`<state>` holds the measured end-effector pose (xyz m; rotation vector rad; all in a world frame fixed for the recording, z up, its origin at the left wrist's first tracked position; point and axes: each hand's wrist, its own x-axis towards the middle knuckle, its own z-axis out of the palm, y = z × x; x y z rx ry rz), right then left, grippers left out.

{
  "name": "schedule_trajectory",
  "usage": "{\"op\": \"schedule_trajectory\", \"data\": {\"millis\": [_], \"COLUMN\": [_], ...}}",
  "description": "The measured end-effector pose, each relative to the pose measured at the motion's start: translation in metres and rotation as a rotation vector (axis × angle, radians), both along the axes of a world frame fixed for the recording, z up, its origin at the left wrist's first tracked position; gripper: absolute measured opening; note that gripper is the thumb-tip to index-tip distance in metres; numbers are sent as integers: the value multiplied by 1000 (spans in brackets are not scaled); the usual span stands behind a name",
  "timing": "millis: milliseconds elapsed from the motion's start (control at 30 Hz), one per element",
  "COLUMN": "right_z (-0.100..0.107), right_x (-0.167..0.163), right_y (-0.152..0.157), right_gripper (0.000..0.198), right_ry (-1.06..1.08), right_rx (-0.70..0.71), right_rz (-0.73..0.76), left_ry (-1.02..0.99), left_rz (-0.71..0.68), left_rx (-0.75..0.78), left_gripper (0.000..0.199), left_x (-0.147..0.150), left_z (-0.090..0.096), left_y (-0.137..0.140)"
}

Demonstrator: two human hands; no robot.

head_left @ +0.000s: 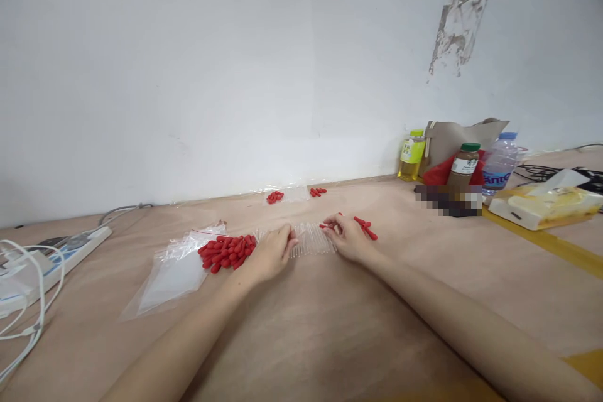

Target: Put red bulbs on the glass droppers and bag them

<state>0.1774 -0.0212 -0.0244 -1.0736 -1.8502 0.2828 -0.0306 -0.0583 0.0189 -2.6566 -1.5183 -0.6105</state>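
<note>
A row of thin clear sticks (pixel 313 240) lies side by side on the brown-covered table, between my hands. My left hand (pixel 274 250) is closed in a pinch over the left part of the row; what its fingertips hold, if anything, is too small to make out. At the right end, my right hand (pixel 347 237) pinches a small red drop-shaped piece by its fingertips. Left of my left hand is a pile of red drop-shaped pieces (pixel 227 252), partly on clear plastic bags (pixel 172 279). Several more red pieces (pixel 365 227) lie just beyond my right hand.
Near the wall, two small groups of red pieces (pixel 274 197) flank a clear plastic bag (pixel 295 195). A power strip (pixel 78 259) with white cables is at left. On the right stand bottles (pixel 411 157), a grey bag (pixel 443 138) and a tissue pack (pixel 541 204).
</note>
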Motion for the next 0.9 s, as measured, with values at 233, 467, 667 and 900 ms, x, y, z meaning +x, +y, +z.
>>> {"op": "schedule_trajectory", "data": {"millis": [233,467,667,900], "right_z": [0,-1,1,-1], "right_x": [-26,-24,-25,-24], "right_y": [-40,-41,-44,-40], "right_gripper": [18,14,15,16], "right_ry": [-66,-47,-64,-151], "right_rx": [-4,-10,5,-65], "right_rz": [340,328,376,352], "left_ry": [-139,-117,-94,-137], "left_rz": [-159,-189,-169,-234], "left_rx": [301,290,263,211], "left_gripper": [12,15,18,23], "left_x": [-31,-27,-28,-33], "left_z": [-39,-40,-41,-44], "left_y": [-17,-16,-16,-13]}}
